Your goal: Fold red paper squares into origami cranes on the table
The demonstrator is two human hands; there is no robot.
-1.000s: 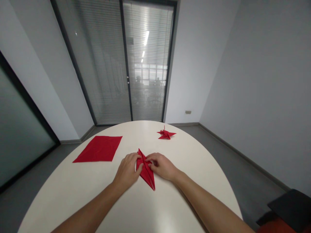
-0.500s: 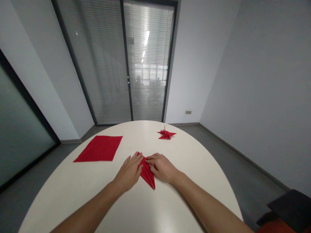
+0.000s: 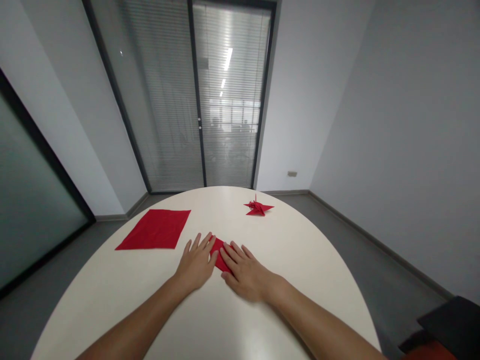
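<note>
The smooth, pale worktop (image 3: 202, 330) offers little visible grip, so slippage of anything pressed on it should be anticipated. At its far left, a flat red sheet (image 3: 155, 230) is laid open; it could be shifted or creased if it were caught by the left forearm or fingers, though it lies apart from both. At the centre, the right hand (image 3: 247, 275) is laid palm down, its fingers slightly parted and flattened over the right part of a folded red piece (image 3: 219, 261). The left hand (image 3: 197, 262) is placed at the left end of that piece, its fingers spread and its thumb beside the near edge; the force applied cannot be told. If unequal pressure is applied by the two hands, the piece may be rotated and a crease set off line. Because much of it is covered, a misaligned layer may be pressed flat unnoticed. The small, pointed red figures (image 3: 258, 209) at the far right, well apart, could be crushed only by a long reach.
</note>
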